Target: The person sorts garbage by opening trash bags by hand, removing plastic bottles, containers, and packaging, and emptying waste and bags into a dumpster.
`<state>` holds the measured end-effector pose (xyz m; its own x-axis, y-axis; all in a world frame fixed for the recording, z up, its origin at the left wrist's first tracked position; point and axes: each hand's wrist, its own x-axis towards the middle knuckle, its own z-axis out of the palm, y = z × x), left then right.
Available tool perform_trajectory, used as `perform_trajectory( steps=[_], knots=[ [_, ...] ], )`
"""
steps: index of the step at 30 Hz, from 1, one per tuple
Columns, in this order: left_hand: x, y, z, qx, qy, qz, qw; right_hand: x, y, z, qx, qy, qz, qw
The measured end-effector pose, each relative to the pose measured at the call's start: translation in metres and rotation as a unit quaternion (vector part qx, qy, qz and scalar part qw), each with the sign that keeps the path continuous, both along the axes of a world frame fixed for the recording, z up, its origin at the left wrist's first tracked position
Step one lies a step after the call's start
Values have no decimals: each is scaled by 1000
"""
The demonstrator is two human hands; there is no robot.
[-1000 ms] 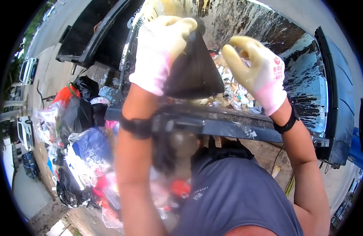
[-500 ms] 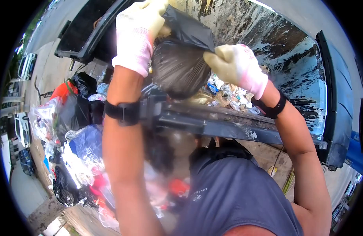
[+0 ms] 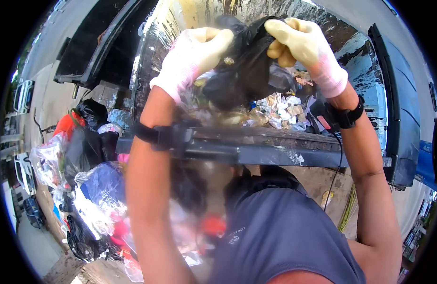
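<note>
A black plastic garbage bag (image 3: 244, 71) hangs between my two gloved hands over a large dumpster (image 3: 294, 150). My left hand (image 3: 194, 54), in a white and pink glove with a pale coated palm, pinches the bag's left side. On the opposite side, my right hand (image 3: 301, 45) grips the upper right edge with closed fingers. The bag looks slack and spread between them, and part of it is smeared by motion. Below it lies loose litter (image 3: 280, 111) of crumpled paper and plastic inside the dumpster.
A heap of filled plastic bags (image 3: 97, 184) lies on the ground at the left. The dumpster's dark lid (image 3: 405, 104) hangs at the right, and another dark bin (image 3: 93, 42) stands at upper left. A thin cable (image 3: 340, 161) dangles from my right wrist.
My left hand has moved down and right, while my right hand has risen. The bag has changed from rounded and bulging to loose and stretched between them, showing more litter underneath.
</note>
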<state>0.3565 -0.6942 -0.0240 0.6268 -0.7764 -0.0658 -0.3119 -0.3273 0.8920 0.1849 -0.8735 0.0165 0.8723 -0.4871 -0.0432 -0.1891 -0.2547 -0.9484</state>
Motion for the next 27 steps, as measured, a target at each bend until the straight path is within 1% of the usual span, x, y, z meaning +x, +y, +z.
perform_trajectory(
  steps=[1,2,4,5,6,8,9,11,12,13,14,15,17,18,19,20,21,22,24,25,27],
  knots=[
    [-7,-2,12,22,-33,-8,999,6,-2,-4,16,14,49,999],
    [-10,-2,16,12,-40,-67,997,3,2,-5,20,-10,36,999],
    [-14,0,14,-69,-29,-178,981,1,1,14,24,-53,20,998],
    [-20,4,36,9,-102,-214,971,3,-10,5,27,-139,39,989],
    [-21,1,33,40,-92,-220,970,4,-30,5,6,-108,96,990],
    [-15,-1,20,127,-130,-191,965,6,-27,23,60,-88,41,993],
    [-17,-3,10,147,-162,-102,970,12,-23,32,88,-79,19,993],
    [-14,2,17,108,-155,-63,980,18,-15,42,145,-57,-26,987],
    [-11,5,18,89,-150,-46,984,15,-13,42,123,-73,-23,989],
    [-4,9,14,60,-267,-61,960,13,-10,42,101,-89,-20,991],
    [1,13,9,21,-323,-34,946,12,-9,41,79,-106,-16,991],
    [7,17,5,-15,-378,-3,926,14,-13,38,83,-94,-14,992],
    [4,22,16,-77,-445,41,891,13,2,45,57,-119,-35,991],
    [-1,26,24,-100,-400,67,909,14,10,48,44,-130,-47,989],
    [3,30,25,-94,-430,67,895,25,5,40,60,-100,-25,993],
    [9,35,25,-88,-459,67,881,25,22,50,86,-22,-20,996],
    [14,42,22,-79,-477,73,873,23,23,49,66,-17,13,998],
    [19,50,20,-71,-493,79,863,23,14,51,100,-28,78,992],
    [27,80,28,-13,-584,97,806,22,-4,55,175,-37,206,962],
    [32,100,28,-5,-565,131,814,27,13,53,146,-47,155,976],
    [50,157,20,31,-524,190,830,28,-1,43,8,-135,163,977]
  ],
)
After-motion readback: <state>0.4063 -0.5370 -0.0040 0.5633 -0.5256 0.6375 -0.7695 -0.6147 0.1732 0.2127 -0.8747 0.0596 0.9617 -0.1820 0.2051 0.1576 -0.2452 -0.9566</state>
